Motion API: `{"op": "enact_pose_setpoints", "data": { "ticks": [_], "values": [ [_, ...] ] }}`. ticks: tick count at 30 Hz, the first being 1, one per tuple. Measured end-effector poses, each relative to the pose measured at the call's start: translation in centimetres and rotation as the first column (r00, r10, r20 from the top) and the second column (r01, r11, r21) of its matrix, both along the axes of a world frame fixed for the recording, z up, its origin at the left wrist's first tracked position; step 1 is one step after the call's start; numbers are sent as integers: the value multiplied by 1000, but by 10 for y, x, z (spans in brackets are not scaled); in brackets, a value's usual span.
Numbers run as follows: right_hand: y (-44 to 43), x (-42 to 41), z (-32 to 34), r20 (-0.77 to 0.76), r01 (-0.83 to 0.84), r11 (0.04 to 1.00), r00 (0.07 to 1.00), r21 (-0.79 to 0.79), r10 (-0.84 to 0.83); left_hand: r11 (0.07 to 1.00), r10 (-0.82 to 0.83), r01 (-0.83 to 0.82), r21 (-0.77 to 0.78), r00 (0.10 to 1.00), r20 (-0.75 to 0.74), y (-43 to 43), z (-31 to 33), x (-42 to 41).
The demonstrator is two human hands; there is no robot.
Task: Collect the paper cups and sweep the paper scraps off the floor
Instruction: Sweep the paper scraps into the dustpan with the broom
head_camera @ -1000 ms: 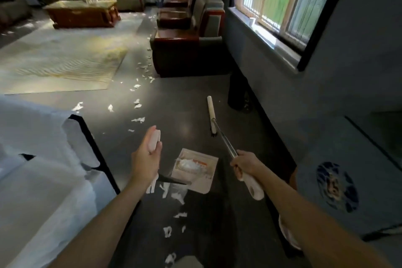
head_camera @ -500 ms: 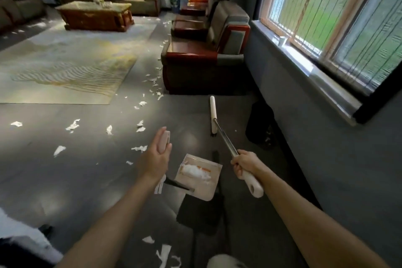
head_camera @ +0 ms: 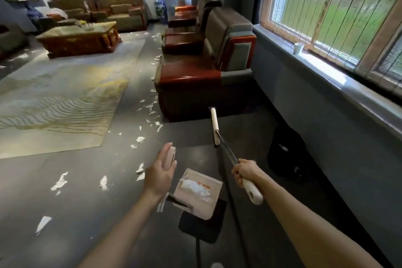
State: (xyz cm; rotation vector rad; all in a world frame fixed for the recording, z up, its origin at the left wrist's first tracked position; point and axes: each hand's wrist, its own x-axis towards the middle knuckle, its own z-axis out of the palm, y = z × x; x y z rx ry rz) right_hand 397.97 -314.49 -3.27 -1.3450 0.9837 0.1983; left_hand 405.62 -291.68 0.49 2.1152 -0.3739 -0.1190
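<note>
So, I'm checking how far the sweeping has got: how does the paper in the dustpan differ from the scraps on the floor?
The collected heap is bunched into one white mound; the floor scraps lie scattered as separate small pieces. The collected heap sits inside the pink dustpan; the floor scraps lie on bare dark floor, trailing past the armchair. Both look like white torn paper.

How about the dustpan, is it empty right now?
No, a heap of white paper scraps lies in the dustpan that the left hand holds.
</note>
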Motion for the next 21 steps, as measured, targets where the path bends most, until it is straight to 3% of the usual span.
{"op": "enact_pose_setpoints", "data": {
  "ticks": [4, 11, 21],
  "values": [
    [-13, 73, 9, 5, 62, 998, 998, -21, -62, 999, -26, 25, 39, 999, 26, -19, 4, 83],
    [-16, 153, 5, -32, 187, 982, 982, -15, -188, 970, -239, 238, 46, 971, -4, -52, -5, 212],
    [77, 250, -12, -57, 523, 852, 851, -17, -523, 803, -591, 590, 89, 807, -17, -31, -27, 372]
  ]
}}
